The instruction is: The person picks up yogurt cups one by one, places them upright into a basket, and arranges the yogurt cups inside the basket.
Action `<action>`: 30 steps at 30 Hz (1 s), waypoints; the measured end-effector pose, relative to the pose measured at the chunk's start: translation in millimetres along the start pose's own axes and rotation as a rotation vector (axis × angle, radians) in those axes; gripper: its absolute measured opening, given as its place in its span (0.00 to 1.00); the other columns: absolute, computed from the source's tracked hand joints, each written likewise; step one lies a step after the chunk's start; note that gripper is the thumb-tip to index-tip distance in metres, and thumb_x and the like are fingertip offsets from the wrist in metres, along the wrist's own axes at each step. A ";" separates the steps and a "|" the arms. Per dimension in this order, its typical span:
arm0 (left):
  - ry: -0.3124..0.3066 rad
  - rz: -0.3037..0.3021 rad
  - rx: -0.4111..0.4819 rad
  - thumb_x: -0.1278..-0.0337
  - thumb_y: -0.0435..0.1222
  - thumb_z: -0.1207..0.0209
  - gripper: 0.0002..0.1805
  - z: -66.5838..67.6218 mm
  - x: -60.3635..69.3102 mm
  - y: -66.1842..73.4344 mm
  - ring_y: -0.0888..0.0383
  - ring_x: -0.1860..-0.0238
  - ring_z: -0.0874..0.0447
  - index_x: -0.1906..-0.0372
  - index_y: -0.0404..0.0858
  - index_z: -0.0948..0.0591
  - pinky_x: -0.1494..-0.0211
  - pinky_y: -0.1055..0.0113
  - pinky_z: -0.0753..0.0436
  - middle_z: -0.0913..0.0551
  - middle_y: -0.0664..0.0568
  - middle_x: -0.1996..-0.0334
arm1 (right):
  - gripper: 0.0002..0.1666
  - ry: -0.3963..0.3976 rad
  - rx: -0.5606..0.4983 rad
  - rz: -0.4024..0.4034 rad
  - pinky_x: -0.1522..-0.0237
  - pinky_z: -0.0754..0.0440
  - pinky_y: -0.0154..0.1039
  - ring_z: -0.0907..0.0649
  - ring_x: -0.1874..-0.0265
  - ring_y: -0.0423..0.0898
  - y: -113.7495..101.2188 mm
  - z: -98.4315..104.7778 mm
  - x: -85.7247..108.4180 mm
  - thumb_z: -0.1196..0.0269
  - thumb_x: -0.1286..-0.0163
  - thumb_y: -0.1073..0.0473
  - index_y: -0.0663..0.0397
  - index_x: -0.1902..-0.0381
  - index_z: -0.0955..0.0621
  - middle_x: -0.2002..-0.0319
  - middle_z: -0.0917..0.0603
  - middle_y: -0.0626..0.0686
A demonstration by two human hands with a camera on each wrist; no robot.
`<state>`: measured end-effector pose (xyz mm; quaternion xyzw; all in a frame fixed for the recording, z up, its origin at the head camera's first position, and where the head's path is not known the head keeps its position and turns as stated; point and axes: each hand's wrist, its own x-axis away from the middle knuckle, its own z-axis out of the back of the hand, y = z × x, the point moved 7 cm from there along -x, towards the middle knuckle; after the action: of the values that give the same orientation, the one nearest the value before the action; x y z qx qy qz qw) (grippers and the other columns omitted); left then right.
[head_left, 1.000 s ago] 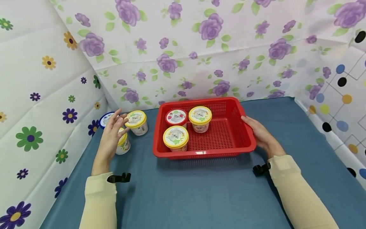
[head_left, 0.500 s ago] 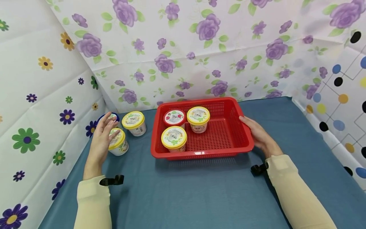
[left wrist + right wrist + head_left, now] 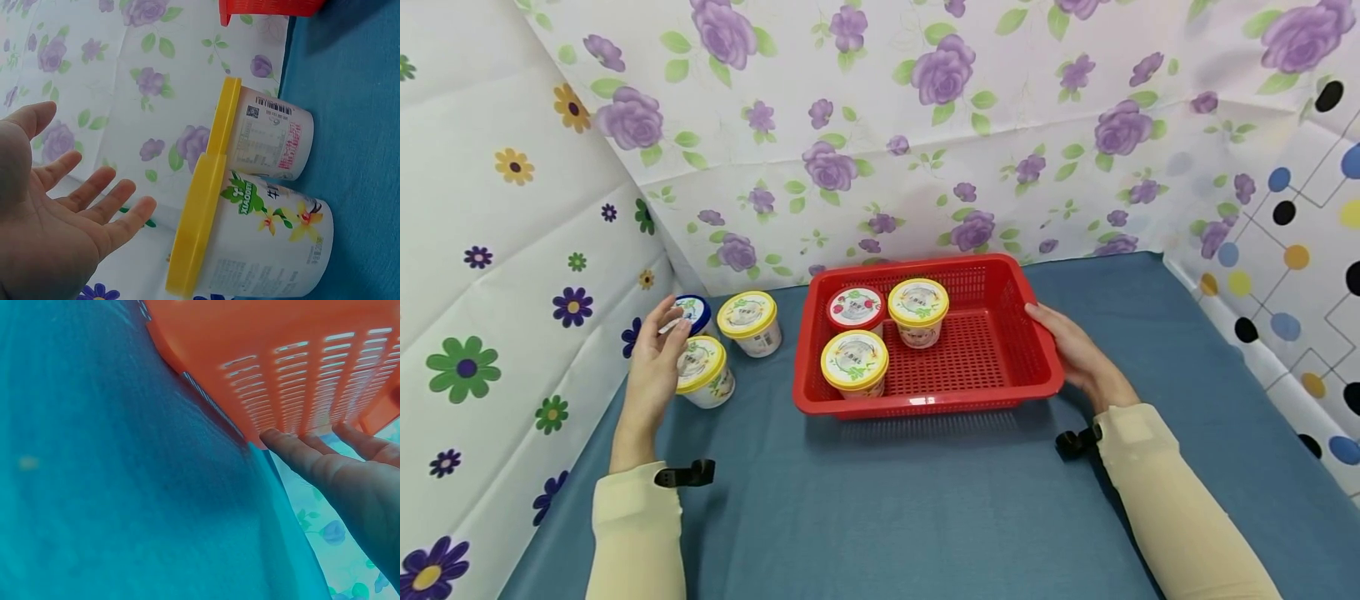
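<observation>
My left hand (image 3: 650, 375) hovers beside a white tub with a yellow lid (image 3: 702, 367), fingers spread and holding nothing. In the left wrist view a gap shows between the fingers and the tub. A blue-lidded tub (image 3: 694, 311) stands behind it, partly hidden by the hand. Another yellow-lidded tub (image 3: 748, 321) is to the right. My right hand (image 3: 1082, 354) holds the right side of a red plastic basket (image 3: 992, 400), thumb at the rim and fingers against the outer wall. Inside the basket are a red-lidded tub (image 3: 857, 308) and two yellow-lidded tubs, one at the back (image 3: 919, 308) and one in front (image 3: 854, 362).
Blue cloth (image 3: 880, 508) covers the table. A floral sheet (image 3: 850, 125) hangs behind the basket, with patterned sheets at the left (image 3: 512, 292) and right (image 3: 1300, 250). The basket's right half shows its bare slotted floor.
My left hand has moved left and slightly down, away from the right-hand yellow-lidded tub, uncovering more of the front one and the blue lid. The right hand stays at the basket.
</observation>
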<state>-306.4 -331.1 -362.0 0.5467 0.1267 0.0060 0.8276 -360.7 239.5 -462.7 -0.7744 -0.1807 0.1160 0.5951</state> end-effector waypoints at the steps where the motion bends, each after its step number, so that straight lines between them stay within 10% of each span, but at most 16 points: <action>1: 0.004 0.001 -0.008 0.18 0.52 0.53 0.36 0.7 -0.3 -0.9 0.46 0.27 0.37 0.15 0.49 0.48 0.23 0.46 0.35 0.41 0.40 0.22 | 0.35 0.000 0.000 -0.001 0.53 0.12 0.52 0.11 0.53 0.53 0.1 0.0 0.1 0.53 0.14 0.46 0.58 0.19 0.43 0.40 0.18 0.62; 15: 0.080 -0.008 -0.109 0.18 0.49 0.51 0.35 20.1 5.8 -11.2 0.37 0.20 0.47 0.16 0.45 0.45 0.21 0.37 0.46 0.45 0.39 0.20 | 0.35 -0.017 -0.016 -0.001 0.51 0.13 0.52 0.11 0.51 0.53 0.7 -0.9 -0.5 0.53 0.14 0.47 0.57 0.19 0.44 0.39 0.19 0.62; 30: 0.020 0.004 -0.213 0.19 0.47 0.49 0.37 27.8 12.7 -39.5 0.29 0.22 0.52 0.17 0.38 0.45 0.27 0.27 0.46 0.53 0.33 0.18 | 0.35 0.001 -0.011 -0.008 0.52 0.13 0.52 0.11 0.52 0.53 3.1 1.4 -1.1 0.52 0.14 0.46 0.56 0.19 0.43 0.40 0.19 0.63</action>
<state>-293.2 -370.2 -390.1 0.4557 0.1325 0.0265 0.8798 -361.8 239.5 -466.1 -0.7772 -0.1840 0.1123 0.5912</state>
